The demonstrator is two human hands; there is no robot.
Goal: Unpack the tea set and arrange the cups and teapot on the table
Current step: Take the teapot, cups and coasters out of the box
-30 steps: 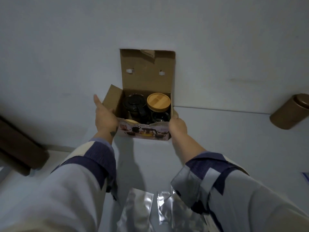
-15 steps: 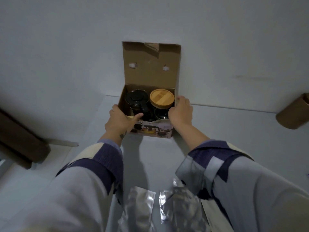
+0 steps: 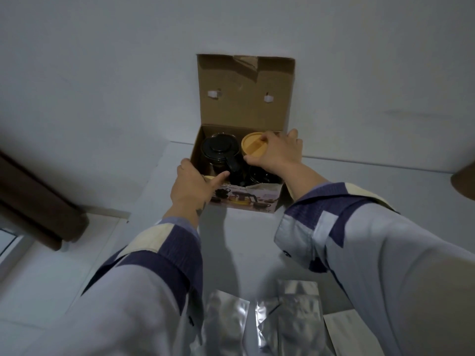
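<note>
Pale grey wall fills the background, and a white surface [image 3: 231, 247] runs up to it, carrying an open cardboard box [image 3: 244, 199] pushed to the far edge with its lid flap [image 3: 244, 98] standing upright against the wall. Unpacking looks to be at its very start: everything visible of the tea set is inside the box and nothing of it stands outside yet. At the box's back left sits the teapot [image 3: 218, 155], dark glass with a black lid and a black handle pointing toward the box's front; at the back right is a jar with a round wooden lid [image 3: 253, 149], and below it, at the front right, dark cups [image 3: 259, 176] are nested, too shadowed to count. The right hand [image 3: 276, 152] is over the box's right side, fingers and thumb curled around the wooden lid's rim in a pinch. The left hand [image 3: 191, 186] rests on the box's front left corner, thumb reaching in toward the teapot, other fingers loosely curved on the cardboard, apparently steadying it. The next move probably calls for a straight upward lift of the jar, slow enough that it clears the teapot's handle and cups packed tightly beside it. Nearer than the box lie crinkled silver foil pouches [image 3: 257, 322].
</note>
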